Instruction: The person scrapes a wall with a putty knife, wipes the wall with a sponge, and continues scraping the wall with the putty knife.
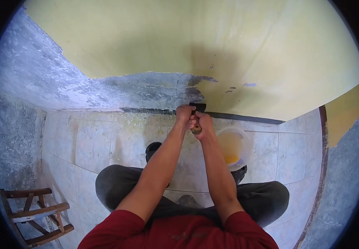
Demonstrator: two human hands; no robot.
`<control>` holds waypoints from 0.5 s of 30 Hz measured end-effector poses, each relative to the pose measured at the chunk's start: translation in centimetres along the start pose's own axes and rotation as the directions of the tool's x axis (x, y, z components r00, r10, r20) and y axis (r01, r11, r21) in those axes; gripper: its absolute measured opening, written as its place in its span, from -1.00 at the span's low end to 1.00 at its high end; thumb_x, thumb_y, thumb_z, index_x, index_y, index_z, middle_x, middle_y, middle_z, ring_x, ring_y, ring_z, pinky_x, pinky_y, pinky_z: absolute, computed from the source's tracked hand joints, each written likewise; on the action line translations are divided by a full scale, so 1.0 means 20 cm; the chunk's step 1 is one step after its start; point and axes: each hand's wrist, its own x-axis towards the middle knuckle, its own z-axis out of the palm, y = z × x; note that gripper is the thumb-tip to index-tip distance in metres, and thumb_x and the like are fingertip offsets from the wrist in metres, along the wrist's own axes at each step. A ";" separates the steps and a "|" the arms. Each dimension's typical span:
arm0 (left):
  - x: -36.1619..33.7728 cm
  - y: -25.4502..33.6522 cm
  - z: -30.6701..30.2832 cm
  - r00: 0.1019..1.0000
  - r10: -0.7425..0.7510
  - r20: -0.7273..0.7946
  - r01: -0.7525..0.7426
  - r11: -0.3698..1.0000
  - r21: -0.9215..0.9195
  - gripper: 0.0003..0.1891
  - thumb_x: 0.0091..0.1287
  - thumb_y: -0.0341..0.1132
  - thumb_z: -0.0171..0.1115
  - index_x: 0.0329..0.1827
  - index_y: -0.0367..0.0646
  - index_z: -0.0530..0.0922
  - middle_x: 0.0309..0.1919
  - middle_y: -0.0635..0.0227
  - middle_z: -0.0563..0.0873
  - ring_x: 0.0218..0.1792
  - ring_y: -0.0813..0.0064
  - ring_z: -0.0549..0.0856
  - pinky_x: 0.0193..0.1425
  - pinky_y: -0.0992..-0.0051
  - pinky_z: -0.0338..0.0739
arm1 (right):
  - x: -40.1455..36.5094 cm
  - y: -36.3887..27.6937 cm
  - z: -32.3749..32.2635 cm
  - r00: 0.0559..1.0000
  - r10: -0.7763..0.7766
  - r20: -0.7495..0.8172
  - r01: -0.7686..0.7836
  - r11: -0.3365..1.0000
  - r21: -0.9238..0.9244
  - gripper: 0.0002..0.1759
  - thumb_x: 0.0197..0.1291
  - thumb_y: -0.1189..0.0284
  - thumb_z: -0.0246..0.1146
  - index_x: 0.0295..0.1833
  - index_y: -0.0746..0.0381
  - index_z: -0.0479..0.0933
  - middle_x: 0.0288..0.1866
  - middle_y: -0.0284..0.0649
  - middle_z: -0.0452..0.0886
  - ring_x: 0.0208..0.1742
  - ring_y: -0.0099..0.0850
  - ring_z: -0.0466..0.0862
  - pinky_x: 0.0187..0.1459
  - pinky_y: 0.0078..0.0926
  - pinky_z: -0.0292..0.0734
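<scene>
Yellow paint (279,54) is partly covering the wall (142,89), while your left hand (185,116) and right hand (205,123) are gripping a scraper (196,129) near the wall's foot, where too steep a blade (198,107) could be gouging it.

A scraper (198,107) with a wide, dark blade and brownish handle points blade-first at the foot of a yellow wall (146,41) that shows ragged, patchy grey along its lower left.
</scene>
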 end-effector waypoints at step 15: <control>0.06 -0.11 -0.05 0.997 0.057 0.048 -0.062 0.993 0.101 -0.83 0.23 -0.21 0.17 -0.31 -0.08 0.43 -0.76 0.47 0.31 -0.91 0.56 0.24 -0.90 0.52 0.04 | -0.11 0.10 -0.05 0.995 -0.101 0.018 0.102 0.994 -0.045 -0.93 0.31 0.42 -0.05 -0.20 0.17 0.29 -0.51 -0.26 0.41 -0.68 -0.51 0.35 -0.71 -0.49 0.28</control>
